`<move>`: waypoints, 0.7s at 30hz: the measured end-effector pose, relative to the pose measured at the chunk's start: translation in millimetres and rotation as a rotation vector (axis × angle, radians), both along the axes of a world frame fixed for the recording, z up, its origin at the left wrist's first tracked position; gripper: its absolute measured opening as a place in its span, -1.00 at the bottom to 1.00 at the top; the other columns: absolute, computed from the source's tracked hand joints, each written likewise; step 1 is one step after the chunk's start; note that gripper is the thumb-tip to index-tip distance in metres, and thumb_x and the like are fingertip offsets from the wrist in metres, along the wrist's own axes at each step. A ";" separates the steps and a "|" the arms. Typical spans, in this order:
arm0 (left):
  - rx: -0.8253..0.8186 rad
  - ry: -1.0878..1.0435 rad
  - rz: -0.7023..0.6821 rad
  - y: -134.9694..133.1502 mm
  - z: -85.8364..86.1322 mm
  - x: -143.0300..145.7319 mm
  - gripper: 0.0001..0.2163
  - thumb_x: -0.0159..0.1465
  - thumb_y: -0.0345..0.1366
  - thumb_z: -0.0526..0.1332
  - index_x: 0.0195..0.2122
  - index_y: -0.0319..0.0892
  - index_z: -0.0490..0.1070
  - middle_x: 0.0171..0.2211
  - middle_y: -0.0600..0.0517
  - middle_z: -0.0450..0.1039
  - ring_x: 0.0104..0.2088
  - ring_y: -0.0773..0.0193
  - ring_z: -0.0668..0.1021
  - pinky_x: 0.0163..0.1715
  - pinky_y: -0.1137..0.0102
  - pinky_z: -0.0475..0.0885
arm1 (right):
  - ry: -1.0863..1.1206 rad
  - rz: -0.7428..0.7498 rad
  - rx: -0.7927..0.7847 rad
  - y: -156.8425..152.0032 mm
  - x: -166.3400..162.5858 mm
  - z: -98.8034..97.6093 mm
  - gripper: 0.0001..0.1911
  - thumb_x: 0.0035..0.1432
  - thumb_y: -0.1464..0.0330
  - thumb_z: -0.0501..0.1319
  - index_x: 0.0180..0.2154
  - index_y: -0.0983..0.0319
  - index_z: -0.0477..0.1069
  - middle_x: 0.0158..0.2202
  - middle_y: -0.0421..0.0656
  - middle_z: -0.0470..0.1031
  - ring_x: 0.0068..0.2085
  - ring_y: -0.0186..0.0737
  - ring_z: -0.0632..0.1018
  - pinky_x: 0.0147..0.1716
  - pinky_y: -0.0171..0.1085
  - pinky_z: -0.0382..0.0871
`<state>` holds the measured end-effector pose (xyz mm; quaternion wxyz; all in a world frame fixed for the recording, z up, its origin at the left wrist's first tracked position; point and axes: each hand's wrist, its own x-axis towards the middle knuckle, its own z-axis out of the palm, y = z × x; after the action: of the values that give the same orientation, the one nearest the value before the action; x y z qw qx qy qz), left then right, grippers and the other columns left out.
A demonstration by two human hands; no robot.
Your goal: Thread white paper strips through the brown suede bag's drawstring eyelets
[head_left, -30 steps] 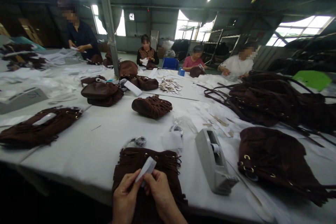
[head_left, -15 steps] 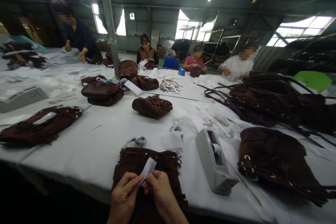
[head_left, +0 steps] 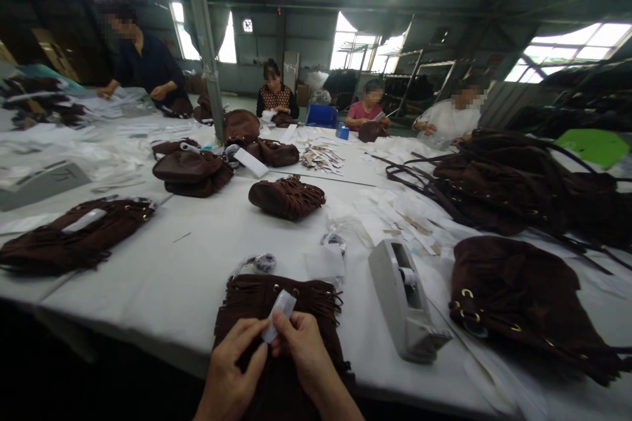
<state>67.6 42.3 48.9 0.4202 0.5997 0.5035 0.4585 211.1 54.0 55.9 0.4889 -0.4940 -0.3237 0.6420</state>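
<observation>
My left hand (head_left: pixel 234 368) and my right hand (head_left: pixel 303 354) meet at the near table edge, both pinching a small white strip of paper (head_left: pixel 280 314) that sticks up between the fingertips. Under them lies a dark brown fringed suede bag (head_left: pixel 284 306) with small gold studs along its top. A grey tape dispenser (head_left: pixel 402 302) stands just to the right of my right hand.
The white table (head_left: pixel 168 276) bears several brown fringed bags: one left (head_left: pixel 74 237), one in the middle (head_left: pixel 286 197), one right (head_left: pixel 518 302), with a strapped pile (head_left: pixel 513 184) behind. White paper pieces (head_left: pixel 323 262) lie past my bag. Several other people work at the far side.
My hands have shifted a little on the white strip and still hold it over the bag. The standing person at far left has leaned toward the left.
</observation>
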 end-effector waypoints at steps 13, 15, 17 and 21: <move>-0.602 -0.521 0.009 5.5 -0.8 26.3 -0.61 -0.01 -0.01 0.38 -0.34 -0.24 0.43 -0.52 0.05 0.45 -0.54 0.39 0.44 -0.54 0.54 0.35 | 0.058 -0.023 -0.007 2.1 0.0 -4.3 -0.45 -0.15 -0.06 0.34 -0.55 0.35 0.39 -0.70 -0.32 0.20 -0.66 -0.53 0.10 -0.68 -0.40 -0.13; -0.572 -0.511 0.000 5.1 -1.8 25.5 -0.62 0.01 -0.01 0.37 -0.36 -0.25 0.43 -0.55 0.07 0.42 -0.56 0.41 0.41 -0.57 0.55 0.33 | 0.037 -0.027 -0.019 1.3 -0.8 -4.2 -0.42 -0.15 -0.09 0.32 -0.54 0.35 0.39 -0.70 -0.32 0.19 -0.67 -0.53 0.09 -0.68 -0.40 -0.15; -0.522 -0.458 0.006 5.6 -3.5 25.3 -0.62 0.03 0.00 0.35 -0.38 -0.26 0.44 -0.60 0.09 0.38 -0.60 0.42 0.37 -0.61 0.55 0.29 | 0.027 -0.023 -0.022 0.7 -1.2 -4.5 -0.41 -0.13 -0.11 0.30 -0.55 0.34 0.38 -0.70 -0.31 0.21 -0.68 -0.53 0.11 -0.68 -0.40 -0.15; -0.450 -0.346 0.039 5.9 -7.0 27.2 -0.60 0.08 0.03 0.29 -0.35 -0.26 0.45 -0.63 0.09 0.37 -0.62 0.40 0.35 -0.62 0.54 0.26 | 0.010 -0.017 -0.001 1.3 -2.4 -7.5 -0.40 -0.10 -0.13 0.26 -0.55 0.34 0.37 -0.70 -0.29 0.23 -0.69 -0.52 0.14 -0.70 -0.41 -0.11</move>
<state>94.9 48.1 41.9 0.6137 0.3942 0.5249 0.4387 208.6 55.2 48.4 0.4955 -0.4938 -0.3169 0.6405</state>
